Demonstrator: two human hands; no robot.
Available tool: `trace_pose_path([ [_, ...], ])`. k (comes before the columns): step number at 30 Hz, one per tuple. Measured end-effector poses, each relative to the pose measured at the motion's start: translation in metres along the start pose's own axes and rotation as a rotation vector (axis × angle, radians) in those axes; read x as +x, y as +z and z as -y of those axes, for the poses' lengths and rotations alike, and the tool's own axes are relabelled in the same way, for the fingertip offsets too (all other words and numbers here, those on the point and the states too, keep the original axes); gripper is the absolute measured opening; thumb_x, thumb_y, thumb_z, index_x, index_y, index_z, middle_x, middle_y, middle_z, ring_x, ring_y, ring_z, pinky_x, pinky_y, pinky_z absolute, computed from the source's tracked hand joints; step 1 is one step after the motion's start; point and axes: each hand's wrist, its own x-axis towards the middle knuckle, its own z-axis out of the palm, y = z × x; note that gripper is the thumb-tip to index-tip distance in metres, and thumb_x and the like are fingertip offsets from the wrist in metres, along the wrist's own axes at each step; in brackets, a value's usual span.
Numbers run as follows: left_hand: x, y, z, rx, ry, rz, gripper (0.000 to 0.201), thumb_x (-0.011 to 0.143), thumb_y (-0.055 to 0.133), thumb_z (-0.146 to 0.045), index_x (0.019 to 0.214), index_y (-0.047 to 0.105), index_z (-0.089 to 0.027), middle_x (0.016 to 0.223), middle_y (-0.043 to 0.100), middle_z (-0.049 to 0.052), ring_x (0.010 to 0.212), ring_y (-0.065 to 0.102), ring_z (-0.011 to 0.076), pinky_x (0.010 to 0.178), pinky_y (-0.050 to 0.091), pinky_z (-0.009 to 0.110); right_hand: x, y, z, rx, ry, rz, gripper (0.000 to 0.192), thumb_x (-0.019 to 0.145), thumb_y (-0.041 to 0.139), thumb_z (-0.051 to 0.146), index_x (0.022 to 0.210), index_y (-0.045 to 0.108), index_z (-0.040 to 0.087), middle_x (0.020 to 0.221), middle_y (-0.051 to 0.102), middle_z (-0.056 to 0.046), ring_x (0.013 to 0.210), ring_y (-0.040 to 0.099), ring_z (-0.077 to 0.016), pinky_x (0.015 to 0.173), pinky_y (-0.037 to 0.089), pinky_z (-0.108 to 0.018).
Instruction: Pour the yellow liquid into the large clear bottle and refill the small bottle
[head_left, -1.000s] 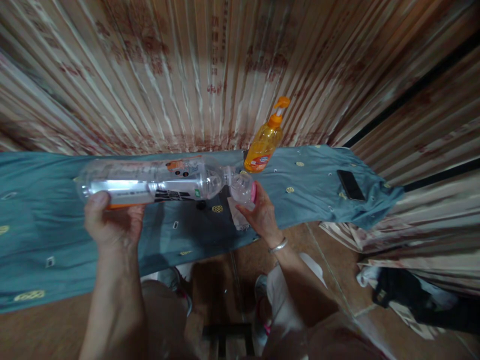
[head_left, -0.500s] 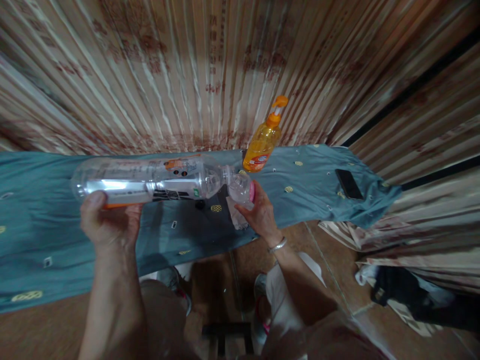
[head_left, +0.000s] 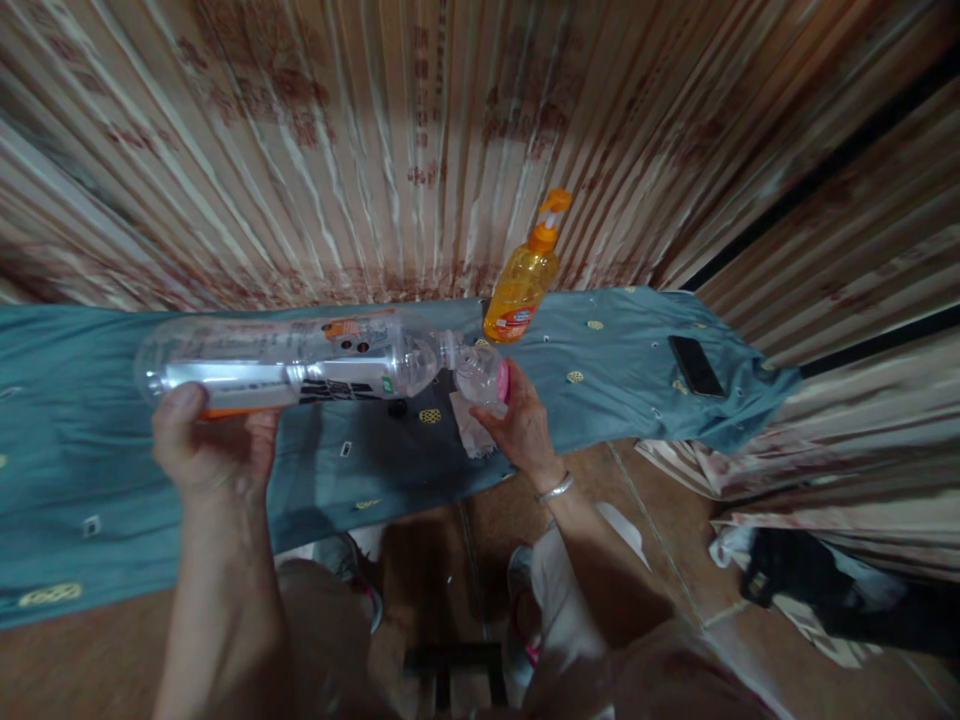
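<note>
A large clear plastic bottle (head_left: 300,360) lies sideways in the air above the cloth, its neck pointing right. My left hand (head_left: 214,440) is closed under and around its base end, the thumb showing on the near side. My right hand (head_left: 517,425), with a bracelet at the wrist, grips a small clear container with a pink end (head_left: 480,375), which may be a little bottle. The large bottle's mouth meets the small container's left end; whether they are joined I cannot tell. Just behind stands a pump bottle (head_left: 521,290) of orange liquid.
A teal patterned cloth (head_left: 337,500) covers the long narrow table. A black phone (head_left: 696,365) rests toward its right end. Below the small container lies a pale wrapper or paper (head_left: 472,430). Pleated curtains (head_left: 360,150) hang behind and to the right; dark cloth items (head_left: 810,580) lie low at right.
The large bottle and my left hand have shifted slightly left. My right hand stays nearly in place with the small container.
</note>
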Motion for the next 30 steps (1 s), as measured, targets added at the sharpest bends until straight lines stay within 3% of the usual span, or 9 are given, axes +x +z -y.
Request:
trace_pose_path([
  [14, -0.0023, 0.0041, -0.0047, 0.003, -0.005, 0.006, 0.055, 0.054, 0.070, -0.030, 0.109, 0.068, -0.027, 0.102, 0.076, 0.000, 0.111, 0.072, 0.0297, 0.090, 0.062, 0.038, -0.0007, -0.0012, 0.0018, -0.003, 0.003, 0.005, 0.086, 0.081, 0.082, 0.035, 0.152, 0.040, 0.009, 0.145, 0.061, -0.026, 0.136, 0.060, -0.0344, 0.115, 0.049, -0.053],
  [24, 0.0029, 0.0029, -0.0060, 0.004, 0.054, 0.062, 0.059, 0.052, 0.066, -0.030, 0.110, 0.068, -0.026, 0.108, 0.076, 0.001, 0.105, 0.073, 0.0303, 0.081, 0.063, 0.038, -0.0021, -0.0011, -0.0014, 0.002, -0.036, 0.010, 0.086, 0.083, 0.080, 0.038, 0.152, 0.038, 0.006, 0.145, 0.060, -0.028, 0.136, 0.059, -0.0360, 0.113, 0.050, -0.055],
  [30, 0.0048, 0.0009, -0.0062, 0.022, 0.067, 0.074, 0.058, 0.052, 0.063, -0.030, 0.109, 0.068, -0.026, 0.108, 0.076, 0.001, 0.102, 0.073, 0.0281, 0.069, 0.061, 0.031, -0.0028, -0.0007, -0.0015, 0.017, -0.033, 0.005, 0.088, 0.082, 0.081, 0.037, 0.153, 0.037, 0.008, 0.145, 0.060, -0.027, 0.136, 0.059, -0.0359, 0.113, 0.050, -0.055],
])
